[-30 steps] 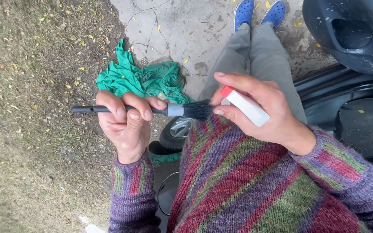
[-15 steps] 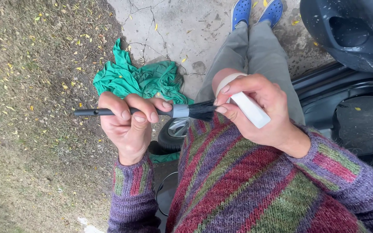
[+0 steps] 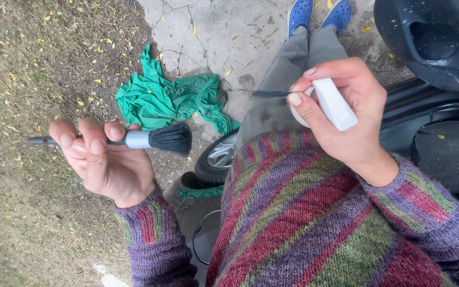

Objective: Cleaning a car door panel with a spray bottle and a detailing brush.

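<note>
- Outdoors, we look down on cracked concrete paving (image 3: pixel 224 32) beside a patch of dry, leaf-strewn ground (image 3: pixel 22 212), with a crumpled green cloth (image 3: pixel 171 98) lying where the two meet and a dark scooter (image 3: pixel 431 48) close at our right.
- Our left hand (image 3: pixel 104 162) carries the detailing brush (image 3: pixel 134 139) out over the ground, level, black bristles pointing right toward our body; its grip is loose, fingers curled round the thin black handle with the palm turned up.
- Our right hand (image 3: pixel 341 114) is raised near our chest, wrist bent, thumb and fingers closed round a small white bottle (image 3: pixel 333 103), held tilted; its tip is hidden behind the fingers, so we cannot tell where it points.
- Brush and bottle are well apart, with our grey-trousered legs (image 3: pixel 293 69) between them.
- To work this well, we judge it best to firm up the left grip nearer the metal ferrule (image 3: pixel 136 139) so the bristles do not wobble.
- We would keep the bottle tilted only slightly, and hold both over the ground, clear of our striped sweater (image 3: pixel 293 212).
</note>
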